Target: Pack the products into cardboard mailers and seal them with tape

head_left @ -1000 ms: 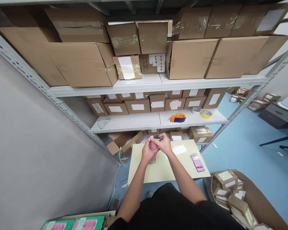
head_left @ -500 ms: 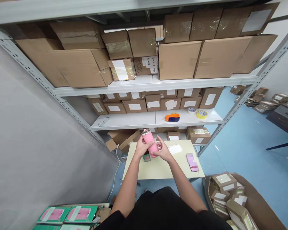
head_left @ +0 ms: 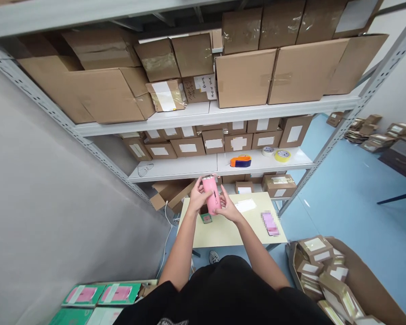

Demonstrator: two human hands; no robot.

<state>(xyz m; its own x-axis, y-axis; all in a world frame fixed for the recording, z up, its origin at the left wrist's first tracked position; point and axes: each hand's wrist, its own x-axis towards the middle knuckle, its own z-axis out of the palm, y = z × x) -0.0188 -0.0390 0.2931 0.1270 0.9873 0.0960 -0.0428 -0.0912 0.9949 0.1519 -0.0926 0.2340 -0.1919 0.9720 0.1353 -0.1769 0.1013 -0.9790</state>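
Observation:
A pink tumbler (head_left: 210, 192) with a silver rim and a pink loop at its top is held up between my two hands over the table (head_left: 230, 234). Round its left side, near the top, my left hand (head_left: 198, 198) is closed with the thumb across the front. My right hand (head_left: 229, 208) grips the lower right side, fingers curled. Dark lettering runs down the tumbler's front. Just below and behind it stands a small green box (head_left: 206, 218) with a pink picture, partly hidden. White paper (head_left: 245, 205) lies on the table to the right, near a blurred purple packet (head_left: 269, 224).
A metal rack with cardboard boxes (head_left: 246, 79) rises behind the table. On its middle shelf sit an orange and blue tape dispenser (head_left: 241, 161) and a yellow tape roll (head_left: 282, 156). A big carton of parcels (head_left: 368, 275) stands lower right, green boxes (head_left: 84, 294) lower left.
The tumbler has been turned, so lettering now shows on its front, and it stands more upright. Both hands still hold it. The view has shifted slightly.

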